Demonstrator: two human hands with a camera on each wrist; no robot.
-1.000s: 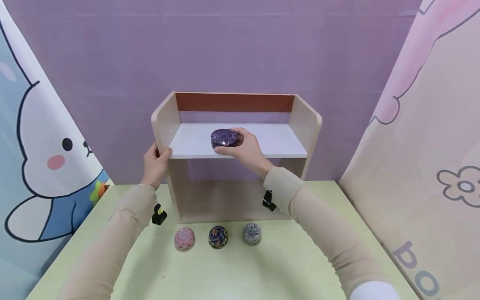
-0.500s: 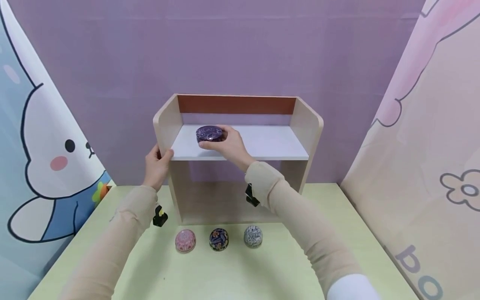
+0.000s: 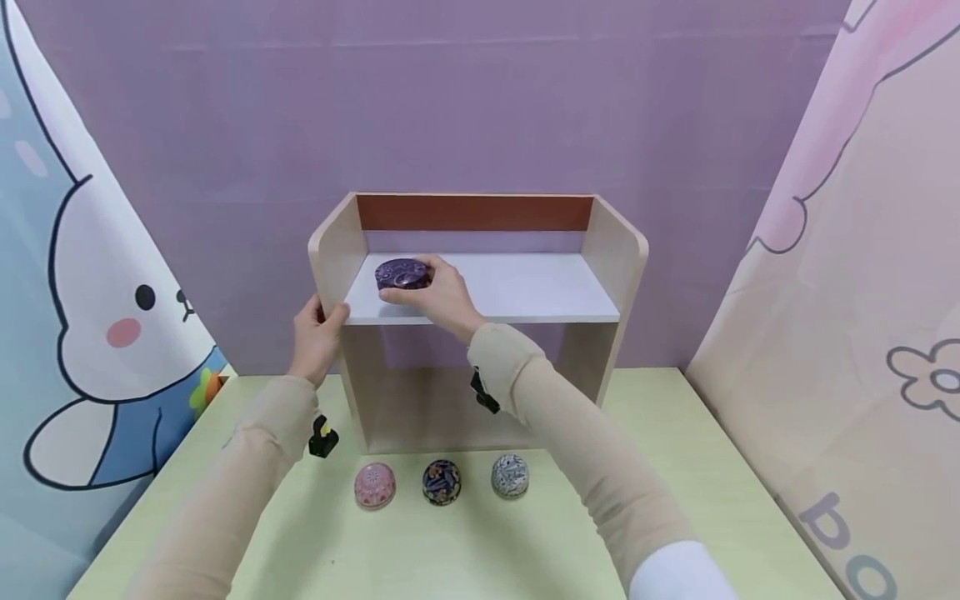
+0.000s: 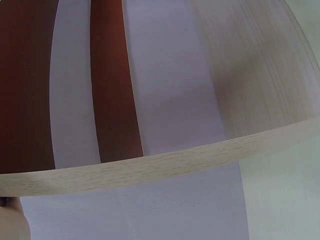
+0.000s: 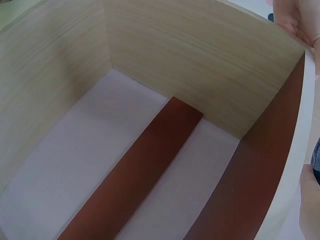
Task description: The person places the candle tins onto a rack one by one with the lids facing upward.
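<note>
My right hand pinches a dark purple patterned tin between thumb and fingers, over the left part of the white shelf board. Whether the tin's base touches the board cannot be told. With my left hand I grip the left side panel of the small wooden shelf at board height, thumb at its front edge. The right wrist view catches only a sliver of the tin at its right edge. In the left wrist view, a bit of my left hand shows below the panel edge.
On the pale green table, before the shelf, a pink tin, a navy floral tin and a grey-white patterned tin stand in a row. The shelf's right side panel rises above the board.
My right hand has carried the purple tin leftward over the shelf board, toward the left panel. The left hand keeps its grip; the head view has shifted slightly.
</note>
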